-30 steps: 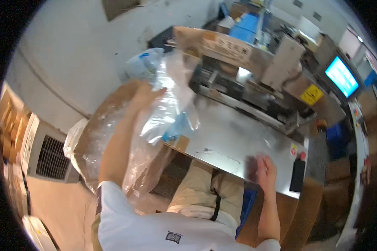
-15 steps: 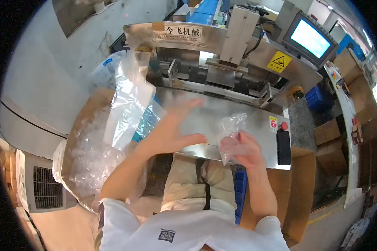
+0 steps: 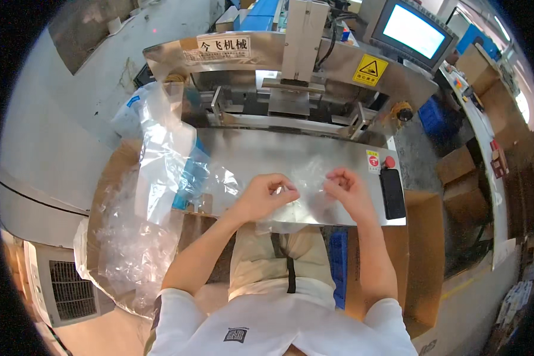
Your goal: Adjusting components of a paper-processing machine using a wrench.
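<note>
At the far left, a cardboard box (image 3: 114,167) holds a heap of crumpled clear film (image 3: 135,240), and a sheaf of long clear plastic sleeves (image 3: 162,163) lies over its inner side, reaching to the desk's left end. Next to it a blue sheet (image 3: 190,173) shows through the film, and on the metal desk (image 3: 237,147) a small glossy scrap (image 3: 226,180) lies near the left hand (image 3: 266,197), apart from its fingers.

The left hand's thumb and forefinger curve toward each other, nearly meeting, at the left side of a clear plastic bag (image 3: 310,175); the film there is so transparent that I cannot tell whether they grip it. The bag is above the desk's near half, directly between the two hands: to the right of the left fingers, to the left of the right ones. Its long axis seems to slope from far right to near left (faint outlines, so a cautious reading), and neither hand is plainly nearer, since each has its fingertips by one side.

The right hand (image 3: 353,193) appears to pinch the bag's right edge, thumb and forefinger drawn together and pointing left. Beyond it, well clear of the bag, a red push button (image 3: 389,161) and a black flat slab (image 3: 392,194) sit at the desk's right end, with an open carton (image 3: 424,249) below them
</note>
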{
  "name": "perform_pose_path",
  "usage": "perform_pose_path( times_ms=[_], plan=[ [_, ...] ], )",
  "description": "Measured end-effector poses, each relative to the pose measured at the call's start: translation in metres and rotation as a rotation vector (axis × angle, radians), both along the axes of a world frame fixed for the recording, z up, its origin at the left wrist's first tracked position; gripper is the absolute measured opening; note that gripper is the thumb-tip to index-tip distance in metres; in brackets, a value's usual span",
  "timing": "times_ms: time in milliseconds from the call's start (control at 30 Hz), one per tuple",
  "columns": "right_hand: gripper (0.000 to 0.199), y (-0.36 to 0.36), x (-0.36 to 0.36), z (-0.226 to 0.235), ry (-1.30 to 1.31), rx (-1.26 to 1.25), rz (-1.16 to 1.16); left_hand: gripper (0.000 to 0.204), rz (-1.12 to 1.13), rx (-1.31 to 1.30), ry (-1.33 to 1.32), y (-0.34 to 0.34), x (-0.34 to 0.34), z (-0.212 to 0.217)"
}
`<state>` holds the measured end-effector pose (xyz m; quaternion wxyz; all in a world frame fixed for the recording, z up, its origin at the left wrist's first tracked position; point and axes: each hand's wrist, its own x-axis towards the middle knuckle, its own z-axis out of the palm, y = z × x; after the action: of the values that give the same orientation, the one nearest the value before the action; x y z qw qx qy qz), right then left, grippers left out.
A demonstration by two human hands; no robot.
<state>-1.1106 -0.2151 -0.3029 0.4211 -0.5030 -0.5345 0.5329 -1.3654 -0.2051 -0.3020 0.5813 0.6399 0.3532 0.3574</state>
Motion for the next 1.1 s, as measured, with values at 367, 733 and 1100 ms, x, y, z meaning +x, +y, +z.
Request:
perform_pose_path(
  times_ms=[367, 733, 1100],
  plan=[
    [0.005, -0.004, -0.002, 0.01, -0.277, 0.567, -0.278, 0.025, 0.117, -0.541, 0.247, -0.032, 0.0, 0.012],
    [0.011, -0.017, -0.023, 0.043, -0.467, 0.576, 0.118, 0.037, -0.089, 0.565, 0.464, 0.002, 0.011, 0.066],
    [0.011, 0.018, 0.017, 0.036, -0.508, 0.396, 0.267, 0.024, -0.198, 0.371, 0.668, 0.044, -0.041, 0.071]
  ],
)
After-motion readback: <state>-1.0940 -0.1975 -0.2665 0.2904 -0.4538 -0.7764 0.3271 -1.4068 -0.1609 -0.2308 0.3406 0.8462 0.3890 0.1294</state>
